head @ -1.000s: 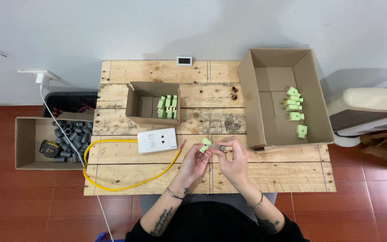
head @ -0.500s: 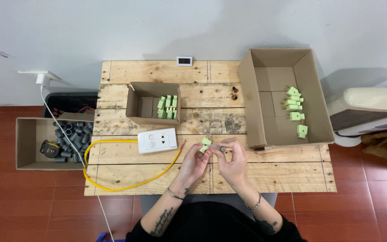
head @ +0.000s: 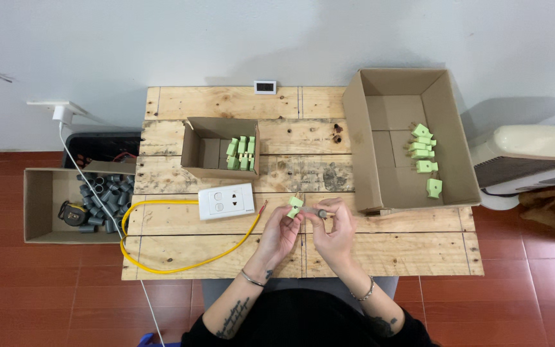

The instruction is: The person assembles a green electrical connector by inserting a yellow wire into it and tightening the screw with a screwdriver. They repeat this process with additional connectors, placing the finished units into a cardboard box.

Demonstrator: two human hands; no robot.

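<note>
My left hand (head: 282,232) holds a small light-green plug adapter (head: 295,205) up by its fingertips, over the front middle of the wooden pallet table (head: 387,244). My right hand (head: 334,226) is right beside it, pinching a small grey cylindrical piece (head: 321,213) that nearly touches the adapter. A white socket plate (head: 227,200) with a yellow cable (head: 162,268) lies just left of my left hand.
A small cardboard box (head: 195,149) behind the socket holds several green adapters (head: 241,153). A large cardboard box (head: 457,151) at the right holds several more (head: 424,154). A floor box at the left (head: 38,205) contains grey tubes and a tape measure. A white appliance (head: 534,157) stands at the right.
My hands have stayed in the same spot; the fingers have shifted slightly around the adapter and the grey piece.
</note>
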